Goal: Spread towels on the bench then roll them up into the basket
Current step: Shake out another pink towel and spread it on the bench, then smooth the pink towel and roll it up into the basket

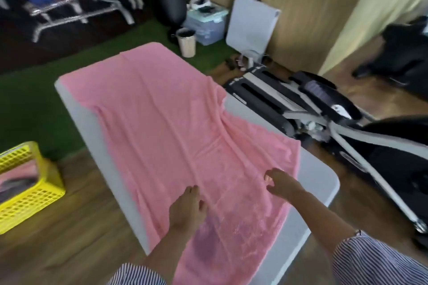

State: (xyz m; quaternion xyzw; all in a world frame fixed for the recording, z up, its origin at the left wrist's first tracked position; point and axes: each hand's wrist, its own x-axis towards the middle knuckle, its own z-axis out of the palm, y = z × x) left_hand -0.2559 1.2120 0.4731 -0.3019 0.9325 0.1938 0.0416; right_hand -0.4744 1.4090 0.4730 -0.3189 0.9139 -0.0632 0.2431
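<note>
Pink towel spread on the table, both hands smoothing it at the near end.

Head view: the pink towel (176, 122) lies along the white table (319, 176), reaching from the far edge to the near edge, where it hangs over; folds run near the right edge. The left hand (187, 209) rests flat on the cloth, grip open and holding nothing. The right hand (281, 184) is over the towel, fingers loosely curled, holding nothing. The yellow basket (30, 194) stands on the floor, left of the table. To do it well, I think one should push the folds outward to the right edge before rolling from the near end.
</note>
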